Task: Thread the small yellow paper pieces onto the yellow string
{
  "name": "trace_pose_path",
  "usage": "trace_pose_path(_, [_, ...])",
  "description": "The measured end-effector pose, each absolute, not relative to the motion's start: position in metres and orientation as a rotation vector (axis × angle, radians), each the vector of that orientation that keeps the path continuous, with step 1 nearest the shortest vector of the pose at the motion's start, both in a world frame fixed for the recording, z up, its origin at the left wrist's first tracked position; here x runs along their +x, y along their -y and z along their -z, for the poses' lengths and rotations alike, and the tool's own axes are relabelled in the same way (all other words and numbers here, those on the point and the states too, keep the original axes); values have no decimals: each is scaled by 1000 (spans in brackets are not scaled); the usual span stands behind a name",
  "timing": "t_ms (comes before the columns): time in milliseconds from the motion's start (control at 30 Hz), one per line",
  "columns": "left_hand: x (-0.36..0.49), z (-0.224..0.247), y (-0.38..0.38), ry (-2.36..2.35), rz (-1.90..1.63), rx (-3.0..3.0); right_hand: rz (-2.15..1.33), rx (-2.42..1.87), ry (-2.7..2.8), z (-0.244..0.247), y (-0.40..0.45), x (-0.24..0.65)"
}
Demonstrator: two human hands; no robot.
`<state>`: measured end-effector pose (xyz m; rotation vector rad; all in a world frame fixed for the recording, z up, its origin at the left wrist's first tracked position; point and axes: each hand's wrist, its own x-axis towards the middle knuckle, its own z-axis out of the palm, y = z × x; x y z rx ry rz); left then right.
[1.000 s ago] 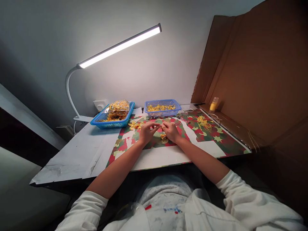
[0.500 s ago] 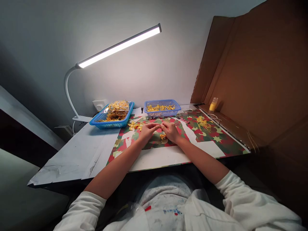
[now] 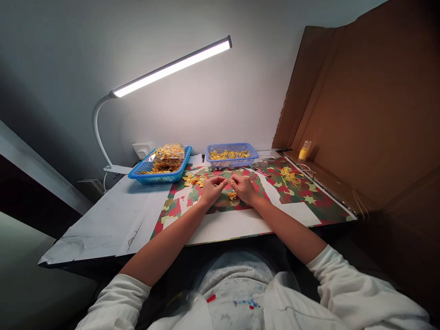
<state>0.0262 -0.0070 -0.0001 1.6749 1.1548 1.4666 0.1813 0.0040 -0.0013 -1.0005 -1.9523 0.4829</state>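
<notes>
My left hand (image 3: 212, 189) and my right hand (image 3: 242, 187) meet above the patterned sheet, fingertips almost touching. Both are closed in a pinch on a thin cord (image 3: 227, 180), whose material is too fine to make out. Part of a strand curves out past my right hand. Just below the fingers is a small yellow artificial flower (image 3: 233, 195); whether it hangs from the cord I cannot tell. More yellow petal-like pieces (image 3: 193, 179) lie to the left of my left hand.
Behind stand a blue basket (image 3: 132, 178) with yellow-brown pieces and a plastic bag, and a periwinkle basket (image 3: 232, 162) of yellow bits. Yellow threads (image 3: 290, 177), a pink-handled tool (image 3: 261, 172) and a yellow-filled bottle (image 3: 304, 150) are rightward. A lamp (image 3: 172, 67) overhangs; cardboard (image 3: 364, 110) walls the right.
Both hands stay nearly in place, with only slight shifts of the fingers at the cord. The small flower has barely moved.
</notes>
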Motion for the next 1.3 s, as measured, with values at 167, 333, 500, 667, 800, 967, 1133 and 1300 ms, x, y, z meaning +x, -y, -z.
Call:
trace_pose_path(167, [29,-1,12,-1243,-1443,2001,-432,-997,1976,1,-4,183])
trace_pose_path(333, [30,3,11,-1302,-1401,2168,-426,-1005,1997,2,-6,184])
trace_pose_path(500, [28,6,8,-1322,-1344,2284,-394,-991,2018,3,-8,185])
trace_pose_path(667, [27,6,7,-1272,-1314,2379,-390,-988,2024,1,-7,185])
trace_pose_path(800, [27,6,7,-1226,-1310,2381,-388,-992,2037,1,-7,185])
trace_pose_path(967, [26,7,6,-1245,-1334,2310,-426,-962,2073,0,-9,187])
trace_pose_path(1133, [25,8,4,-1281,-1323,2266,-434,-899,2061,-3,-10,190])
trace_pose_path(1300, [26,6,6,-1292,-1270,2293,-415,-876,2064,-2,-13,193])
